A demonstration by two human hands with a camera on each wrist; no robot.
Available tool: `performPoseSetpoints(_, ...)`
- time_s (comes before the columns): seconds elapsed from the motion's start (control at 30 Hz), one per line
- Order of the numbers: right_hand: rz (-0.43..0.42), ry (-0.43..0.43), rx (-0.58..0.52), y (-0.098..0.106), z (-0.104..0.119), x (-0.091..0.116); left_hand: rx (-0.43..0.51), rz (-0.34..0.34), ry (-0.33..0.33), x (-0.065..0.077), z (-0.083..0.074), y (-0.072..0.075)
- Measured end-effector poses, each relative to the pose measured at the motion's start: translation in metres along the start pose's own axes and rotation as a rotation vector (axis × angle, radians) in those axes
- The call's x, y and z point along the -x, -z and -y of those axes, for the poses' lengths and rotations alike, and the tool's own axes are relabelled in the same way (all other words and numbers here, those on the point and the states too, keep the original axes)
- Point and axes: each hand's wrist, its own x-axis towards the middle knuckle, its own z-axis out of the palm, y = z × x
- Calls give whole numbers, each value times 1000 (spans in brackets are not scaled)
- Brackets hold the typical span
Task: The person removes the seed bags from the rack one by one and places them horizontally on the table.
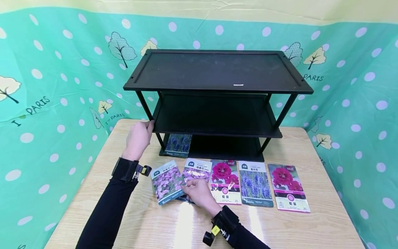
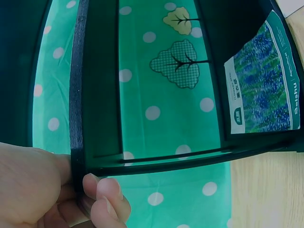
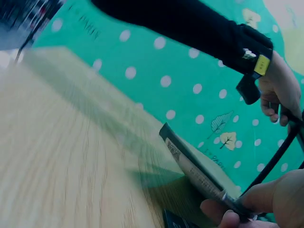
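My left hand (image 1: 139, 137) grips the front left post of a black three-tier shelf rack (image 1: 214, 114) at the middle shelf; the left wrist view shows its fingers curled round that post (image 2: 77, 95). By its lower right corner, my right hand (image 1: 200, 194) pinches a seed packet with pink-purple flowers (image 1: 168, 180), which is tilted up off the table in the right wrist view. A similar pink-purple packet (image 1: 197, 169) lies just right of it, partly covered by the hand. On the bottom shelf, at the left, lies a blue-flower packet (image 1: 178, 143).
Along the table (image 1: 149, 221), in front of the rack, lie a magenta-flower packet (image 1: 224, 178), a blue-flower packet (image 1: 255, 183) and another magenta-flower packet (image 1: 288, 186). A green dotted cloth (image 1: 62, 138) hangs behind and at both sides.
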Motion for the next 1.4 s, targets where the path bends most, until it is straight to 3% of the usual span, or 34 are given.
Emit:
performPoseSetpoints(0.27,106,-164,-343,-5,-4,1,-2,-17,-14,-1,0,0)
performPoseSetpoints(0.43,95,-192,-392,-10,-5,2,-1,-17,-19,-1,-1,0)
performPoseSetpoints(0.53,64,-215,-368,-13,-5,2,0,-17,-25,-1,-1,0)
performPoseSetpoints(0.7,44,-174,-185,-14,-1,2,-1,-16,-26,-1,-2,0)
performPoseSetpoints(0.8,35,-52,11,-11,1,-1,-1,-17,-26,-1,-1,0)
performPoseSetpoints(0.93,-37,126,295,-5,4,-5,-1,-14,-20,0,-1,-1)
performPoseSetpoints(1.07,-77,238,485,-3,6,-7,-5,-9,-10,1,-1,-1)
performPoseSetpoints(1.23,-84,321,661,-4,8,-11,-10,-7,-3,0,0,-1)
performPoseSetpoints(1.4,-69,331,794,-5,9,-15,-5,-9,-1,-1,1,-1)
